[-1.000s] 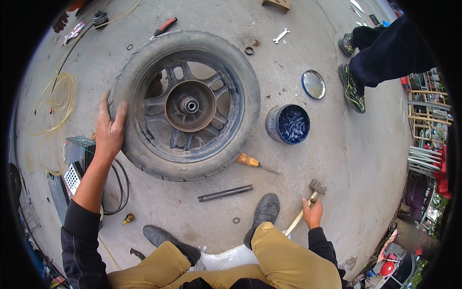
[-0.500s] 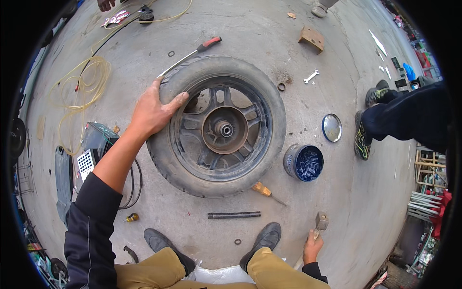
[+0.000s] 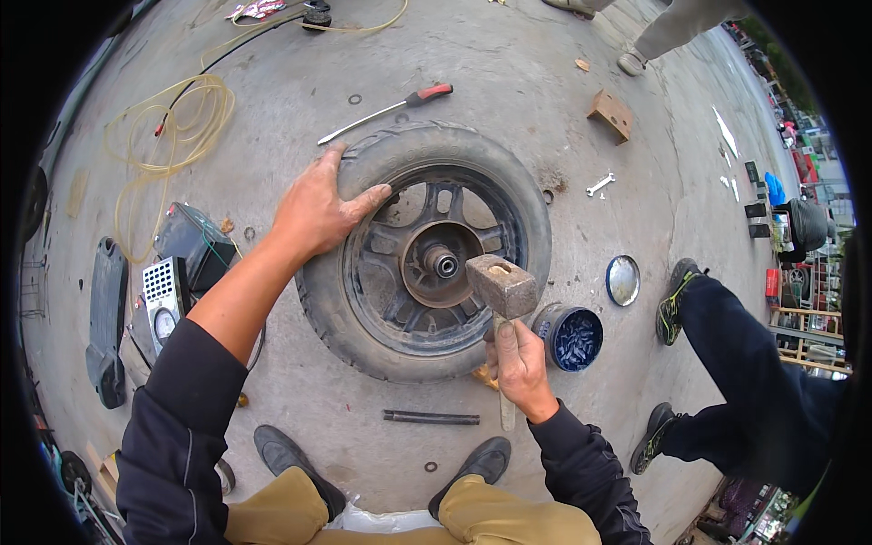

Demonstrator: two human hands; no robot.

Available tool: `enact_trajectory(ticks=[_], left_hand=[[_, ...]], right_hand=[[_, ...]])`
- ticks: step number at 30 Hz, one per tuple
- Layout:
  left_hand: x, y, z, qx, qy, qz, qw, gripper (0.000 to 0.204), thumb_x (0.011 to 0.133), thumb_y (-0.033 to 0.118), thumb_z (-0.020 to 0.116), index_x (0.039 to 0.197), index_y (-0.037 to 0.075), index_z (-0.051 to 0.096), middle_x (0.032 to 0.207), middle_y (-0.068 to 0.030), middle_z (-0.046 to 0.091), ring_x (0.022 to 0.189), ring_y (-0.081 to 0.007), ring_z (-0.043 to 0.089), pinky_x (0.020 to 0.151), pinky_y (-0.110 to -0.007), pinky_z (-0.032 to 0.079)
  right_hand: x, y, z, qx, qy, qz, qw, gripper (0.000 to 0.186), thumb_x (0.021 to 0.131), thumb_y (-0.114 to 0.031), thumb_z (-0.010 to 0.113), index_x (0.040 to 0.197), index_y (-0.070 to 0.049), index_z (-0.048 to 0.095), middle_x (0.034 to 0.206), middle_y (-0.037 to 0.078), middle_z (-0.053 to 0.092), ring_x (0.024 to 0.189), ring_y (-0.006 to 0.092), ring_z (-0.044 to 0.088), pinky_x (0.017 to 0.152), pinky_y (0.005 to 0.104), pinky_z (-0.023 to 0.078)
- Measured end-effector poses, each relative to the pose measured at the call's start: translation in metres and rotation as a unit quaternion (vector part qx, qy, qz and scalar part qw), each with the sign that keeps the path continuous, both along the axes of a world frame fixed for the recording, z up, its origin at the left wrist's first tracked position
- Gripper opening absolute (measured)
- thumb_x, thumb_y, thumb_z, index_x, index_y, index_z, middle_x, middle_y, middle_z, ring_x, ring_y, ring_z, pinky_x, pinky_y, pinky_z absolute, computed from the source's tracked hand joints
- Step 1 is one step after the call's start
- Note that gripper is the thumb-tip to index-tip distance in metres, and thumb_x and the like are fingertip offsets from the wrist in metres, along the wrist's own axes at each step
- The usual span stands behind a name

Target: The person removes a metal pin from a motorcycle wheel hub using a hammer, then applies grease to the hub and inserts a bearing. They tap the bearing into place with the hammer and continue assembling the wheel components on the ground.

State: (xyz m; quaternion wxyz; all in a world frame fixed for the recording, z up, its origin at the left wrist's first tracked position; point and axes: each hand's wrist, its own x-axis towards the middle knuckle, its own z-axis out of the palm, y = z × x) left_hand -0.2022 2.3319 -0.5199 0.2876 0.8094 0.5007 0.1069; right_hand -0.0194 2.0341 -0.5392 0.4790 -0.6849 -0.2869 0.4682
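Observation:
A motorcycle or scooter wheel (image 3: 313, 304) with a worn black tyre lies flat on the floor before me, a metal hub and bearing at its centre. My left hand (image 3: 320, 204) holds its upper left side, thumb on the sidewall and fingers over the tread. My right hand (image 3: 521, 371) is wrapped round the handle of a hammer (image 3: 501, 287), its blocky head raised over the wheel's lower right rim. Beyond the tyre lies a red-and-black handled screwdriver (image 3: 386, 113). A yellow-handled tool (image 3: 486, 375) is partly hidden behind the right hand.
A tin of dark blue grease (image 3: 575, 339) stands right of the wheel, with its lid (image 3: 623, 281) nearby. A spanner (image 3: 600, 184), a rusty metal block (image 3: 609, 116), a black bar (image 3: 431, 418) and a coiled hose (image 3: 173, 127) lie around. Another person's legs (image 3: 749, 350) are at right.
My right hand has lifted the hammer from low beside my right leg up over the wheel's lower right. My left hand keeps its hold. The person at right has shifted their legs nearer.

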Motion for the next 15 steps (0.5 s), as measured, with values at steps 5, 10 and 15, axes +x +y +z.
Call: enact_trajectory(ticks=[5,10,15], left_hand=[[0.0,0.001,0.0,0.001,0.009,-0.001,1.0,0.099,0.087,0.061,0.077,0.155,-0.003,0.044,0.139,-0.032,0.062,0.129,-0.0432,0.063,0.109,-0.046,0.049],[-0.001,0.0,0.001,-0.004,0.006,-0.002,1.0,0.099,0.086,0.062,0.077,0.155,-0.001,0.044,0.139,-0.0318,0.062,0.128,-0.0433,0.063,0.109,-0.046,0.049],[0.0,-0.001,0.0,-0.005,0.007,0.004,1.0,0.095,0.088,0.056,0.078,0.155,-0.002,0.044,0.136,-0.0339,0.063,0.127,-0.043,0.064,0.11,-0.045,0.048]], right_hand=[[-0.003,0.023,-0.012,0.017,-0.002,0.027,0.999,0.054,0.111,-0.051,0.05,0.094,-0.001,0.059,0.068,0.001,0.055,0.056,0.0063,0.049,0.05,0.0235,0.038],[0.0,0.025,-0.029,-0.004,-0.007,-0.001,1.0,0.054,0.112,-0.05,0.049,0.092,-0.001,0.058,0.067,0.001,0.054,0.052,0.0068,0.048,0.048,0.0245,0.038],[-0.014,0.005,-0.045,0.041,-0.145,0.056,0.987,0.042,0.112,-0.036,0.054,0.09,0.0,0.058,0.067,0.001,0.057,0.057,0.0087,0.05,0.052,0.0285,0.04]])
